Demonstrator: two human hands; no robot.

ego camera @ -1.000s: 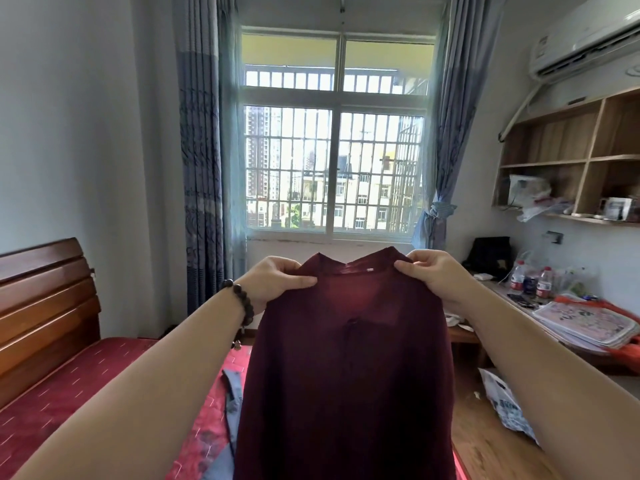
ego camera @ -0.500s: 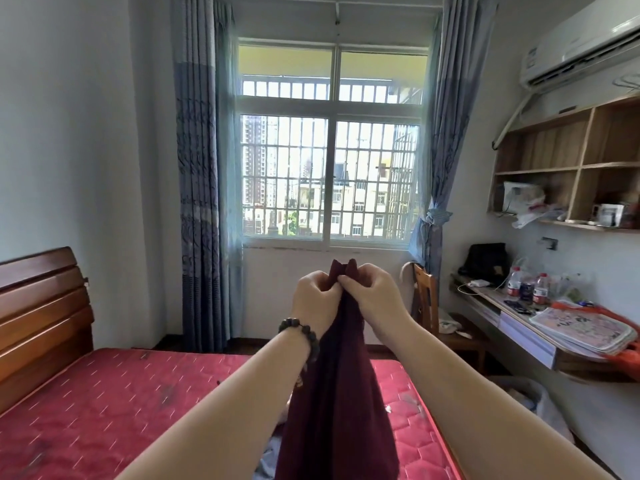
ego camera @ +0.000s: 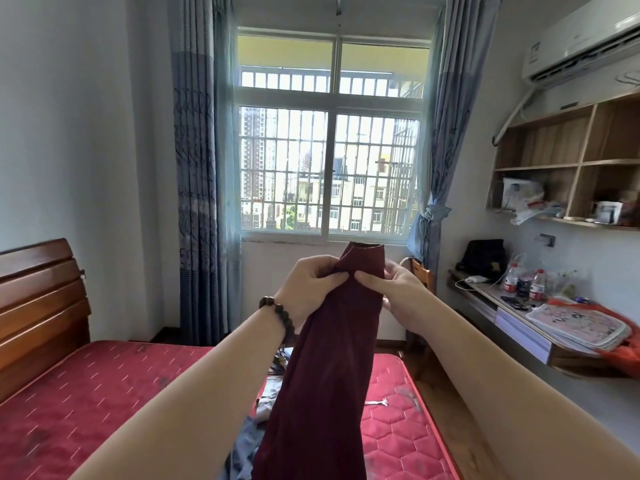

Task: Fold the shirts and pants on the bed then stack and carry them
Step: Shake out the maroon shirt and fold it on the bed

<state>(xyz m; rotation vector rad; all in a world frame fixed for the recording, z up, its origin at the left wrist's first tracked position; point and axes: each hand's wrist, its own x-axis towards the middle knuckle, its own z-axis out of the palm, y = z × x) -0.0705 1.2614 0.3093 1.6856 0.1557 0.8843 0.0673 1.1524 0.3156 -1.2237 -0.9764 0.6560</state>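
Both hands up in open air at chest height, nothing around them; left hand (ego camera: 313, 287) and right hand (ego camera: 398, 292) hold the maroon shirt (ego camera: 329, 358), which hangs down the centre and blocks the view of the bed's middle strip; bed (ego camera: 86, 403) left half is bare mattress, free to reach; grey-blue clothes (ego camera: 256, 420) heaped just left of the hanging shirt; small white item (ego camera: 377, 402) on the mattress to its right; headboard (ego camera: 38, 306) walls off the far left; right side tight: desk (ego camera: 512, 327) piled with bottles (ego camera: 523, 284) and papers (ego camera: 578, 323), chair (ego camera: 420, 275) near the right hand; narrow floor gap between bed and desk.
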